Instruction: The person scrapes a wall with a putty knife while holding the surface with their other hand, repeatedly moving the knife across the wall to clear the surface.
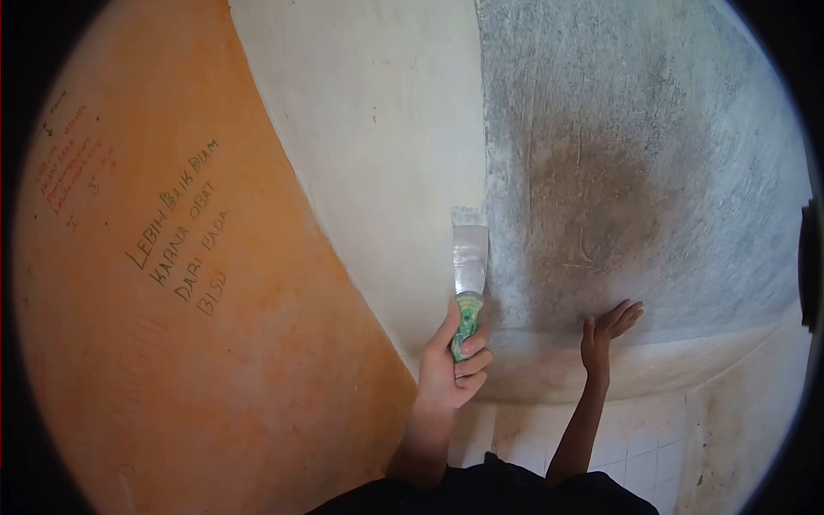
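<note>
My left hand (457, 365) is closed around the green, worn handle of a putty knife (469, 257), palm side towards me. Its wide metal blade points up the wall, along the border between the cream band (386, 112) and the rough grey patch (592, 86). A small greyish rough mark (466, 215) shows at the blade's tip. Over on the right, my right hand (611, 326) rests with fingers stretched out near the lower edge of the grey patch, and it holds nothing.
An orange wall (292, 378) with handwriting on it fills the left side. A dark brown stain (592, 206) spreads over the grey patch. White tiles (644, 455) show low down, and a dark object (808, 266) sits at the right edge.
</note>
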`<state>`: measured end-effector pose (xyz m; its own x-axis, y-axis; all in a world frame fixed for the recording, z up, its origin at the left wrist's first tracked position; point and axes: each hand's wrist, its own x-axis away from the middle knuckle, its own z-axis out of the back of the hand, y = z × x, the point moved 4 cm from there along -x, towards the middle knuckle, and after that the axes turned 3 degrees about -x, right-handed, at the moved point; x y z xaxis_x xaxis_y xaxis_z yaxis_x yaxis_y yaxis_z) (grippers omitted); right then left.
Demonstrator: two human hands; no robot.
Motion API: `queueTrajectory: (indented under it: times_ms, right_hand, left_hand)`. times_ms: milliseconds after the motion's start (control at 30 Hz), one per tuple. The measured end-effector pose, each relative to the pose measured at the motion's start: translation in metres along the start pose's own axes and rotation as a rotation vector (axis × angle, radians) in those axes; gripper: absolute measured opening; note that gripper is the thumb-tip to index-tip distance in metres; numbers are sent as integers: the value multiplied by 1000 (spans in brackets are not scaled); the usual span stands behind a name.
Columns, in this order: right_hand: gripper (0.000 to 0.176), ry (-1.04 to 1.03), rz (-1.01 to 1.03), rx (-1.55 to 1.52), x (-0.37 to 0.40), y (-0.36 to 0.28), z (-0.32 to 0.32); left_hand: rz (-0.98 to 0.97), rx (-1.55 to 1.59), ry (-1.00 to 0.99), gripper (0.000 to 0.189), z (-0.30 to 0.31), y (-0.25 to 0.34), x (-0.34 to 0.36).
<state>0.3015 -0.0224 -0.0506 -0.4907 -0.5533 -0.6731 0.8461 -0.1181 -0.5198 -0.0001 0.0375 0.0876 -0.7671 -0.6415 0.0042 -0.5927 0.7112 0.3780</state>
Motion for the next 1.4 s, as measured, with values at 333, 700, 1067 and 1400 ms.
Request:
queueTrajectory:
  times_ms: [333, 700, 1067, 1400]
  right_hand:
    - [119, 73, 36, 125, -4, -52, -3]
    - [130, -113, 60, 79, -3, -42, -13]
    - [126, -94, 79, 96, -8, -45, -13]
    - [126, -132, 68, 76, -5, -44, -12]
  left_hand:
    - [17, -60, 4, 27, -6, 6, -9]
    - [34, 4, -19, 30, 3, -2, -4]
    - [16, 67, -176, 31, -5, -5, -7]
    - [-98, 20, -224, 42, -23, 18, -19]
